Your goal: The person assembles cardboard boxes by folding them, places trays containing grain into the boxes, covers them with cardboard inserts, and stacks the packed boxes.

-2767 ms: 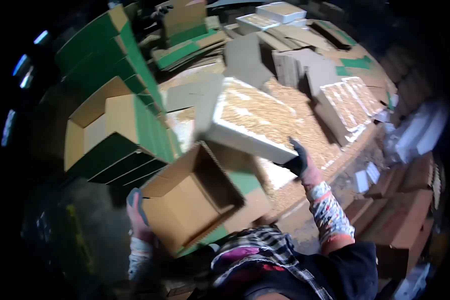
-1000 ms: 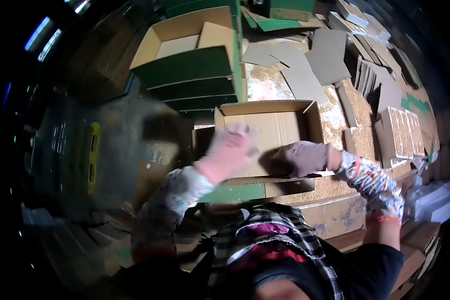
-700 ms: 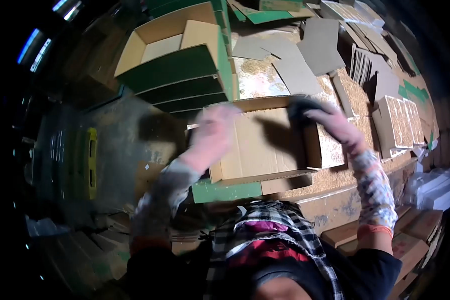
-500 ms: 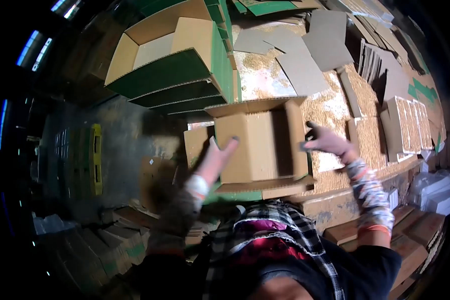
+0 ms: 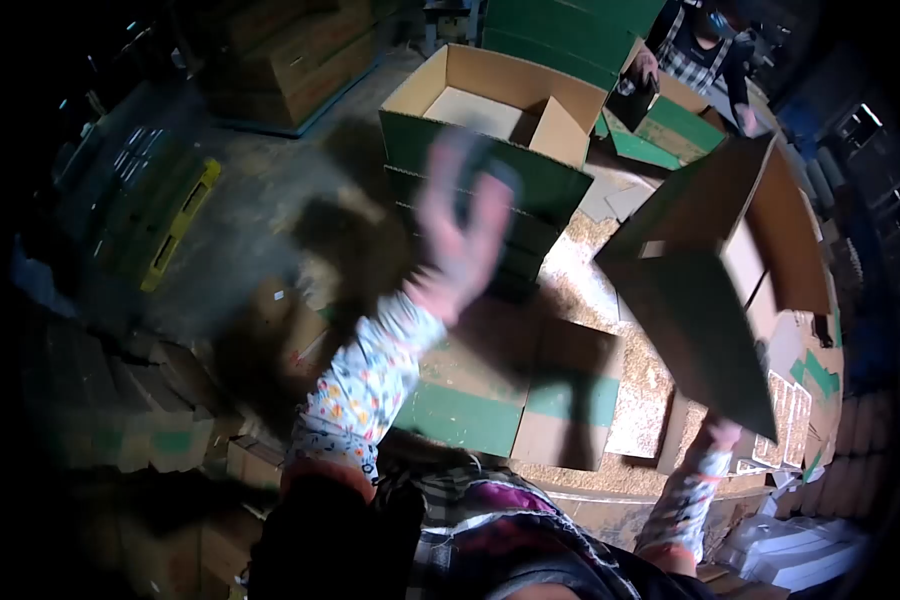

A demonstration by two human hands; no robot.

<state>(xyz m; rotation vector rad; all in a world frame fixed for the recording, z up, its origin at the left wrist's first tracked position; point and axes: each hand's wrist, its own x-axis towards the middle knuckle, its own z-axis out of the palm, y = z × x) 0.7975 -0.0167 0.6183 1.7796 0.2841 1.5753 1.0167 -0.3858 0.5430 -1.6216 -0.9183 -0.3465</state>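
An open cardboard box, green outside and brown inside, is tilted up on my right side. My right hand grips its lower edge, the fingers partly hidden behind the cardboard. My left hand is raised with thumb and fingers apart, blurred by motion and holding nothing. Behind it stands a stack of green boxes, the top box open with its brown inside showing. Whether the left fingertips touch that stack I cannot tell. Below both hands lies flat cardboard with a green band on the worn tabletop.
Across the table a co-worker in a checked apron handles another green box. A yellow-edged pallet lies on the floor to the left. White plastic-wrapped bundles sit at the lower right. Stacked cartons stand at the far left.
The box has gone from lying between my hands to being lifted and tilted on the right. My left hand has moved off it, up toward the green stack. The view has shifted; a co-worker now shows.
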